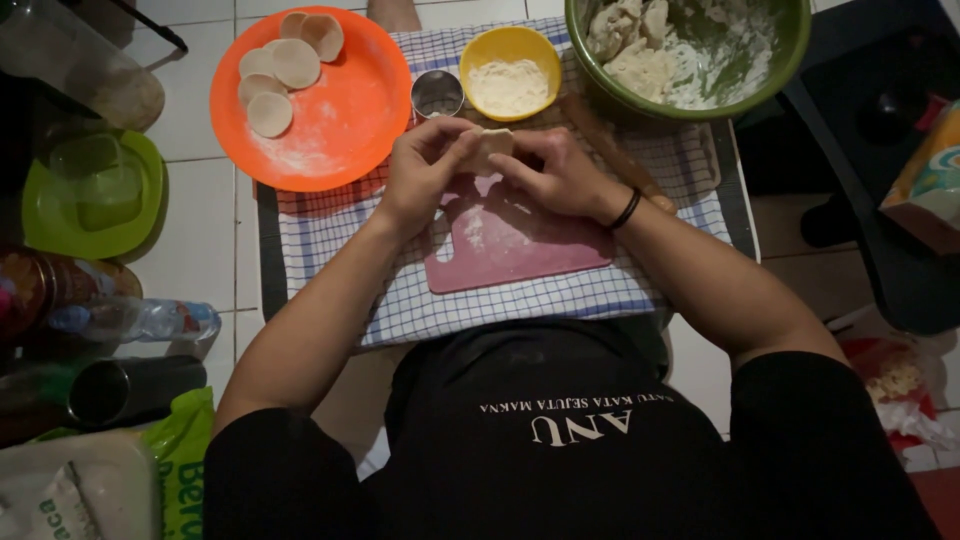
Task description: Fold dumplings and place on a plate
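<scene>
Both my hands meet over a pink cutting board (520, 245) dusted with flour. My left hand (425, 165) and my right hand (560, 170) together pinch a small pale piece of dough (493, 145) between the fingertips. A black band circles my right wrist. An orange plate (340, 120) at the upper left carries several round flat dough discs (285, 65).
A yellow bowl of flour (510, 75) and a small metal ring cutter (437, 95) stand behind the board on a checked cloth (330, 230). A green bowl with dough lumps (690, 50) sits at the upper right, a wooden rolling pin (610, 145) beside it. Containers and bottles crowd the left floor.
</scene>
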